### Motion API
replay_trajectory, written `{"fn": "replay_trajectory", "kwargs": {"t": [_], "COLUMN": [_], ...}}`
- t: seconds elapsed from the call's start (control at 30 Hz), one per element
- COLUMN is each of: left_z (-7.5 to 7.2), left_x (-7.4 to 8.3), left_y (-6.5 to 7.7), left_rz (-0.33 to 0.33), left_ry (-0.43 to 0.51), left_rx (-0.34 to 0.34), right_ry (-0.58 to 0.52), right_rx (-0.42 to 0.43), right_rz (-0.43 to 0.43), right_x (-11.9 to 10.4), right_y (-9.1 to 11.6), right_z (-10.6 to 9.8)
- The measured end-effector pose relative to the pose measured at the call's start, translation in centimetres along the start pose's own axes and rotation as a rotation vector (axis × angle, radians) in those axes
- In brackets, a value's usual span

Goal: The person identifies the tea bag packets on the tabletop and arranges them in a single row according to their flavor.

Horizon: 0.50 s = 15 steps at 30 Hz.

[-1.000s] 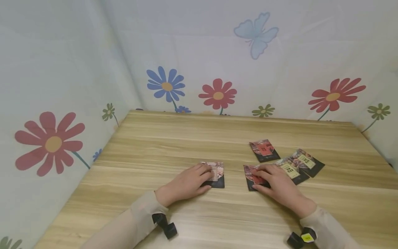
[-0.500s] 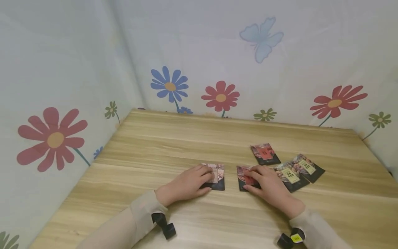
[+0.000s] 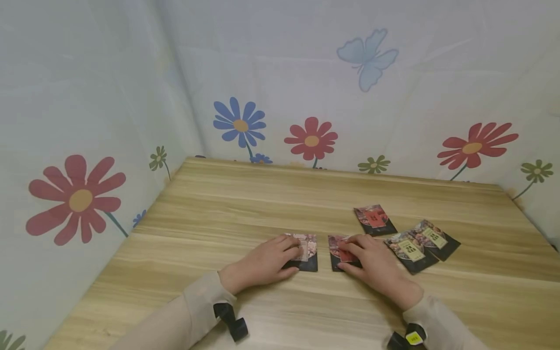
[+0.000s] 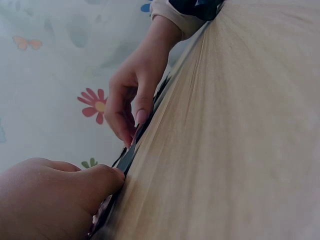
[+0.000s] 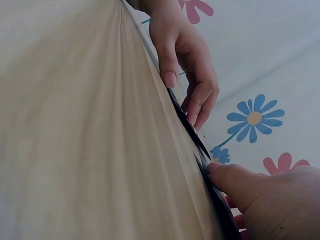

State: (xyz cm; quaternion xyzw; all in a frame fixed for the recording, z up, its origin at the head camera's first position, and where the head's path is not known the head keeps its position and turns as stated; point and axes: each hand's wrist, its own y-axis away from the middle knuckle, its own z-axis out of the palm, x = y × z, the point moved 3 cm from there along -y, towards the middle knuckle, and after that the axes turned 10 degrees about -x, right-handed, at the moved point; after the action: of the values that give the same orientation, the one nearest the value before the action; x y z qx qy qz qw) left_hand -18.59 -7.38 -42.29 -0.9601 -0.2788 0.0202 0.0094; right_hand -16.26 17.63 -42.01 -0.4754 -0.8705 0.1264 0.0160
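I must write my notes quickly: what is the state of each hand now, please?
Left hand: open, touching the pink card.
Right hand: open, touching the nearer red card.

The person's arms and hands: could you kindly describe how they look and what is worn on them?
The bare left hand and bare right hand come out of long, plain beige fabric sleeves. A blocky black device is worn at the end of each; the right one carries a yellow label with dark marks.
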Motion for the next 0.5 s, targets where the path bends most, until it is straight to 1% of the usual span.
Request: {"fn": "replay_trajectory", "kwargs": {"t": [0.17, 0.5], "left_z": [0.1, 0.1], "left_x": [0.0, -0.1], "left_y": [0.0, 0.0], "left_rz": [0.003, 0.000], "left_ry": [0.001, 0.003], "left_rx": [0.006, 0.002], "right_ry": [-0.028, -0.042], "right_rx": [0.024, 0.043], "right_rz": [-0.003, -0.024], "right_x": [-0.4, -1.1], "right_y": [-0.3, -0.9], "right_z": [0.4, 0.8]}}
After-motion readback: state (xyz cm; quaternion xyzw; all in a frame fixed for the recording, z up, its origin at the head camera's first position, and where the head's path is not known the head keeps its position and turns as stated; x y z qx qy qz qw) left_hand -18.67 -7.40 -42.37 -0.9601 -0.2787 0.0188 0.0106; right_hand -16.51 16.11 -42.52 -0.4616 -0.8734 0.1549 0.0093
